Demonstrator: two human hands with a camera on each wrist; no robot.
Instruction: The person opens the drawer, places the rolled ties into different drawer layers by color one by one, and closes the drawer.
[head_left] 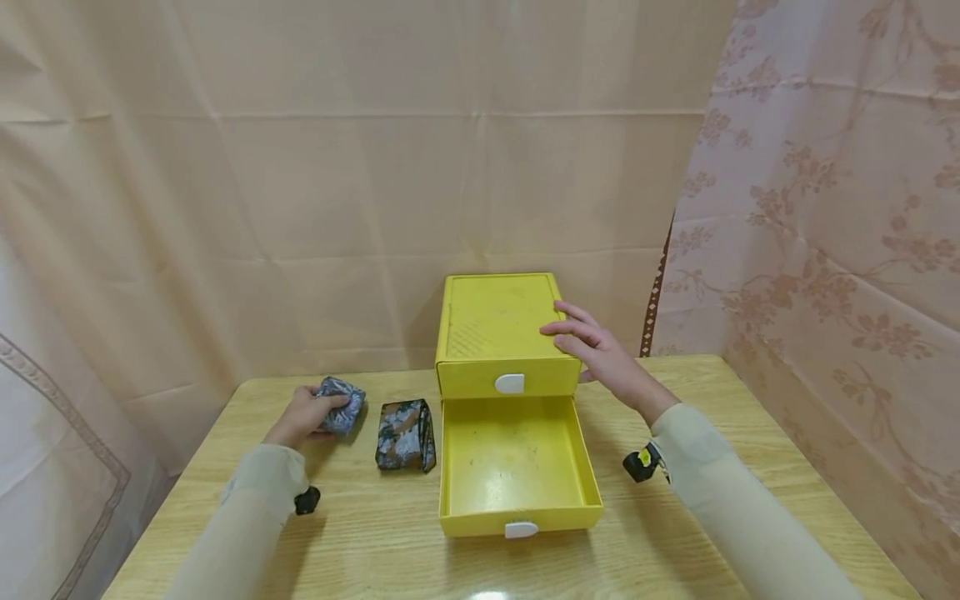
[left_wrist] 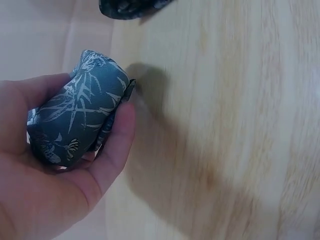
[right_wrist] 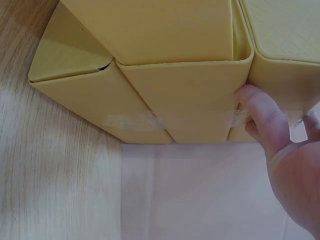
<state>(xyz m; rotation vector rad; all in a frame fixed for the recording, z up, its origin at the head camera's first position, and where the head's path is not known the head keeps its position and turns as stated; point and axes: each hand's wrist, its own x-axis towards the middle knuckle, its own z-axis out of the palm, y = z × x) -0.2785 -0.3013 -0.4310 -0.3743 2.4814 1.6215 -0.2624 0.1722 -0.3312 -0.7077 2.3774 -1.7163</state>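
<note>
My left hand [head_left: 303,414] grips a folded blue-grey cloth bundle [head_left: 341,406] with a pale leaf pattern. In the left wrist view, thumb and fingers wrap round the bundle [left_wrist: 82,107] from both sides. A second folded bundle [head_left: 405,435], dark with brown and grey patches, lies between that hand and a yellow drawer box [head_left: 498,312]. The lower drawer [head_left: 517,458] is pulled out, its bare bottom showing; the upper drawer [head_left: 468,381] is closed. My right hand [head_left: 600,354] rests with extended fingers on the box's right top edge; the right wrist view shows a digit touching the side.
The box stands at the back of a wooden table [head_left: 360,542], near a beige curtain [head_left: 337,192]. A flowered curtain [head_left: 840,250] hangs along the right side. Both drawers have white handles. Clear tape [right_wrist: 132,120] crosses the box's panels in the right wrist view.
</note>
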